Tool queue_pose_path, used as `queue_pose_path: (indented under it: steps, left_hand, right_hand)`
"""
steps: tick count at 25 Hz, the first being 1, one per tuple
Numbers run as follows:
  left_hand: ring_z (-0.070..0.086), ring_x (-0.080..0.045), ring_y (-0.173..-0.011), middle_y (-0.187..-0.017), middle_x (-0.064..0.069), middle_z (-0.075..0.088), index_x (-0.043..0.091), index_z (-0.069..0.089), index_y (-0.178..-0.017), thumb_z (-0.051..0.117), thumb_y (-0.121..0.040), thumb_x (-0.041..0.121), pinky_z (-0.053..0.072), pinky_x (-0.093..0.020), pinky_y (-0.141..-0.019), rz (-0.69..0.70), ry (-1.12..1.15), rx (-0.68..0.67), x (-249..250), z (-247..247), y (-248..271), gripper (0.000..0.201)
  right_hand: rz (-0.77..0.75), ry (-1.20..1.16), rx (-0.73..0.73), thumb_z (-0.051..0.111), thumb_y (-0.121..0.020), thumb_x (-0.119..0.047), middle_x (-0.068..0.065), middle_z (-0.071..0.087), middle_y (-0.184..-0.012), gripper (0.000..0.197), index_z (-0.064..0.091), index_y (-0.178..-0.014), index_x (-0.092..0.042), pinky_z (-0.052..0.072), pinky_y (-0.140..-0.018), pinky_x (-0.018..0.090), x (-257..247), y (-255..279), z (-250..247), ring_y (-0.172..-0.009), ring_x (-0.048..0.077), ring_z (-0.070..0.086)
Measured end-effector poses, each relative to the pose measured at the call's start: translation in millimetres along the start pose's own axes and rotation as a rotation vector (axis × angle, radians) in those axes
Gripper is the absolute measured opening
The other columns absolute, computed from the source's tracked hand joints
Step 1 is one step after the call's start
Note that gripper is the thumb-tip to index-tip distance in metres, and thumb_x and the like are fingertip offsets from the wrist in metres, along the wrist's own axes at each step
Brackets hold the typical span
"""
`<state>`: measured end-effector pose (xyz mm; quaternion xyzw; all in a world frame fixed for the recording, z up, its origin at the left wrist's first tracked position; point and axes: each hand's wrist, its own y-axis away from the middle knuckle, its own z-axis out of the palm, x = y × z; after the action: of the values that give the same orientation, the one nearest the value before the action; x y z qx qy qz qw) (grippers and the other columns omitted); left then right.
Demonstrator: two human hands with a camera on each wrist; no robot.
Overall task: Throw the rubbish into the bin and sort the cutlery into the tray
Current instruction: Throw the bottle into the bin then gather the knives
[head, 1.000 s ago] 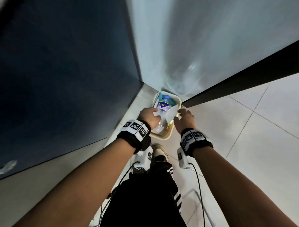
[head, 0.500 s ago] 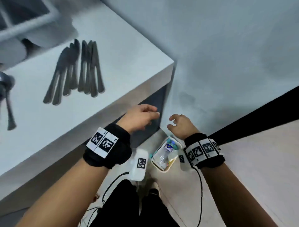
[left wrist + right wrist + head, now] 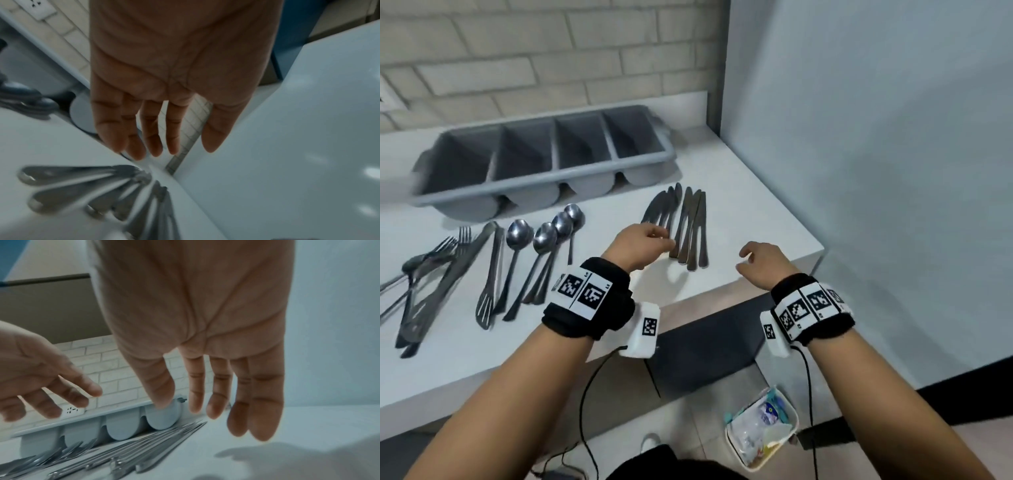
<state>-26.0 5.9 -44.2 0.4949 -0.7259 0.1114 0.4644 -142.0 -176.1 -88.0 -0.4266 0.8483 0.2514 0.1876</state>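
A grey cutlery tray (image 3: 544, 161) with several empty compartments stands at the back of the white counter (image 3: 756, 222). In front of it lie several knives (image 3: 688, 226), spoons (image 3: 544, 240) and forks (image 3: 438, 253). My left hand (image 3: 643, 243) hovers over the knife handles, fingers relaxed and empty (image 3: 148, 126). My right hand (image 3: 760, 260) hangs open above the counter's right front corner, holding nothing (image 3: 216, 386). The small cream bin (image 3: 762, 431) sits on the floor below, with a plastic bottle and wrappers inside.
A grey wall (image 3: 893, 171) stands right of the counter, a brick wall (image 3: 534, 61) behind it. More knives and a slotted utensil (image 3: 489, 284) lie at the counter's left. Cables (image 3: 585, 411) hang from my wrists.
Both hands rose from the bin on the floor to above the counter, now empty. My view swung up from the bin to the cutlery and tray.
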Motion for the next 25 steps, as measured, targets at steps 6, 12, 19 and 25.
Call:
queue_pose_path:
  steps: [6,12,19,25]
  left_hand:
    - [0.061,-0.031,-0.102,-0.117,-0.015,0.063,0.005,0.055,-0.122,0.058,-0.08,0.027,0.05,-0.032,-0.084,-0.092,-0.452,0.067,-12,-16,-68,0.048]
    - [0.056,-0.023,-0.093,-0.102,-0.008,0.061,0.011,0.062,-0.113,0.059,-0.077,0.051,0.046,-0.028,-0.082,-0.178,-0.631,-0.053,-13,-5,-114,0.054]
    - [0.069,-0.025,-0.082,-0.084,-0.007,0.071,0.009,0.063,-0.067,0.076,-0.06,0.026,0.059,-0.03,-0.078,-0.145,-0.624,-0.108,-12,5,-143,0.022]
    - [0.068,-0.031,-0.097,-0.104,-0.009,0.067,0.004,0.065,-0.105,0.063,-0.073,0.017,0.057,-0.036,-0.083,-0.053,-0.7,-0.087,-25,10,-149,0.035]
  right_hand:
    - [0.076,0.021,-0.021,0.055,-0.088,-0.022,0.016,0.059,-0.124,0.038,0.054,-0.12,-0.002,0.047,-0.083,0.028,-61,-48,22,-0.106,0.029,0.06]
    - [0.254,-0.018,0.038,0.068,-0.064,-0.054,0.01,0.066,-0.107,0.059,0.065,-0.102,-0.008,0.061,-0.064,0.031,-89,-85,58,-0.073,0.025,0.072]
    - [0.426,0.134,0.028,0.064,-0.075,-0.032,0.013,0.039,-0.13,0.062,0.042,-0.126,-0.004,0.049,-0.097,0.037,-101,-106,70,-0.114,0.031,0.055]
    - [0.46,0.132,0.073,0.054,-0.086,-0.013,0.013,0.053,-0.131,0.042,0.047,-0.126,-0.002,0.048,-0.095,0.033,-99,-121,65,-0.119,0.027,0.057]
